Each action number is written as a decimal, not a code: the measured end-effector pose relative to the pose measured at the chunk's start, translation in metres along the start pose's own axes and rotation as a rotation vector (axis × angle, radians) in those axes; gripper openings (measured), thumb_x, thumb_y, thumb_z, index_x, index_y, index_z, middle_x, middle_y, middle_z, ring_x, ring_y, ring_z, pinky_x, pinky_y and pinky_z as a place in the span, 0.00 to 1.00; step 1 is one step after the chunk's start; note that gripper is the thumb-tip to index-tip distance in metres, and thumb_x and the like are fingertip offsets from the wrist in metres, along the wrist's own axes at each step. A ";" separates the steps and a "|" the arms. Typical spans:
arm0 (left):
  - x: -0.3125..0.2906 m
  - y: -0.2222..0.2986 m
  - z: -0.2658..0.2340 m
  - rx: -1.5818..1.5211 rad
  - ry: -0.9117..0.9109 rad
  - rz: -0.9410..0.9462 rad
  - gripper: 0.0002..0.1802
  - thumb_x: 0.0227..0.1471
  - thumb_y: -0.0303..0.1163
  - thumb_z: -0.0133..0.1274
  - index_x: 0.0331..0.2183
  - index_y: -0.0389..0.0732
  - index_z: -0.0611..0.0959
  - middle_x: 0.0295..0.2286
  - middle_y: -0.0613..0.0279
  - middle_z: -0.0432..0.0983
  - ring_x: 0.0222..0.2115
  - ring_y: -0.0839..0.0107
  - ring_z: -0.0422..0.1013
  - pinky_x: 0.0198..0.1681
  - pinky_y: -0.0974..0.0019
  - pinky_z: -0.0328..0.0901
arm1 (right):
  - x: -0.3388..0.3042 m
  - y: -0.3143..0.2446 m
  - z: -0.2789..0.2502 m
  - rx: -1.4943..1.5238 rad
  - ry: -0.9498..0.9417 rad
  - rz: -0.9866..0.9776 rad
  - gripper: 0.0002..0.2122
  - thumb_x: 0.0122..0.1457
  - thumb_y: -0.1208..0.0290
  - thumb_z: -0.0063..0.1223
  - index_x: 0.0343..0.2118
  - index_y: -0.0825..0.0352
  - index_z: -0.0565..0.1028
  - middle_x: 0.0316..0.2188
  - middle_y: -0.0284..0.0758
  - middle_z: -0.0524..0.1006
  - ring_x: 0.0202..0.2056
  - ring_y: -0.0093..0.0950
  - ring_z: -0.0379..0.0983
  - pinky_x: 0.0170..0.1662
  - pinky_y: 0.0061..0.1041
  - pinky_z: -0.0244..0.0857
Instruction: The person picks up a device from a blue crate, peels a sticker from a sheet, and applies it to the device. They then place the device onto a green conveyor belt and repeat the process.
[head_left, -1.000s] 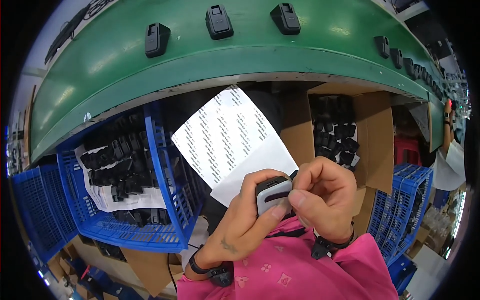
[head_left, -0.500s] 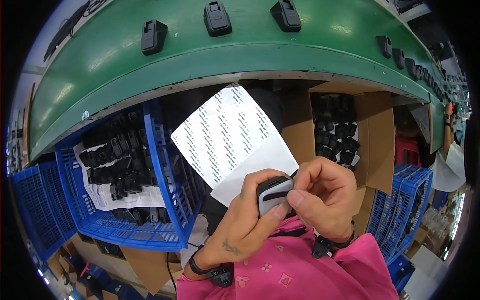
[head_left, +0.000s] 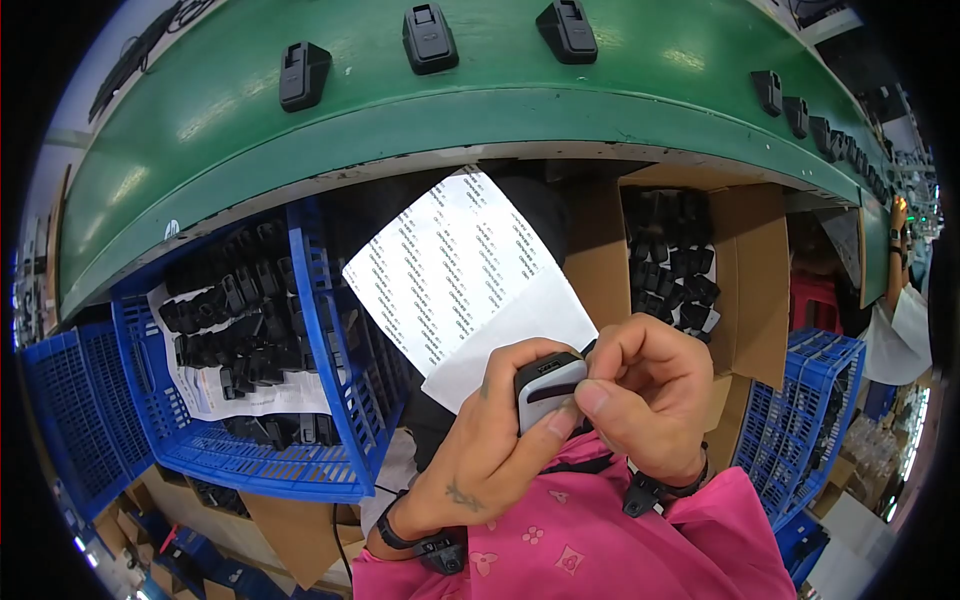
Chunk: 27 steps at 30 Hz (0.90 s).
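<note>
My left hand (head_left: 492,440) is wrapped round a small rounded device (head_left: 538,408), with a grey face, black sides and a dark strip across the face. The thumb lies along its lower edge. At the device's right side, my right hand (head_left: 652,400) is closed in a pinch, thumb against the end of the dark strip. What lies between those fingertips is hidden. Just beyond both hands, a white sheet (head_left: 455,265) with rows of repeated dark print slopes over my lap, its near part plain.
A green bench (head_left: 400,120) runs across the far side, carrying several black docks (head_left: 431,42). Left stands a blue crate (head_left: 265,478) of black parts; right, a cardboard box (head_left: 757,270) holds similar ones. Another blue crate (head_left: 800,410) stands farther right. A co-worker's arm (head_left: 895,250) reaches in there.
The black docks on the far bench have shifted slightly left. The co-worker's hand at the far right has risen a little. My hands and the device keep practically the same pose.
</note>
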<state>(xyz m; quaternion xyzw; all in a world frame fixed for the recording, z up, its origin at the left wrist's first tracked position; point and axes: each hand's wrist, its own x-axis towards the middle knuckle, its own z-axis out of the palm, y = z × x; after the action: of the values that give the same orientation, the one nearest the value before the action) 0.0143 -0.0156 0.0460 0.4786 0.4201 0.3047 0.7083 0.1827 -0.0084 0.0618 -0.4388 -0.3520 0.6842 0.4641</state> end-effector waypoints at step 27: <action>-0.011 -0.033 -0.035 -0.282 0.275 0.079 0.16 0.52 0.32 0.52 0.42 0.35 0.71 0.35 0.60 0.70 0.37 0.77 0.65 0.42 0.73 0.61 | 0.017 0.051 -0.052 -0.412 0.437 -0.018 0.12 0.54 0.73 0.55 0.19 0.61 0.64 0.11 0.23 0.63 0.11 0.11 0.54 0.12 0.14 0.43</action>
<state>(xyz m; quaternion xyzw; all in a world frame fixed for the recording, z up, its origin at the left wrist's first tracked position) -0.0206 -0.0222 0.0119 0.3448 0.4470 0.4503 0.6917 0.2114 -0.0048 -0.0076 -0.6576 -0.3789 0.4836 0.4361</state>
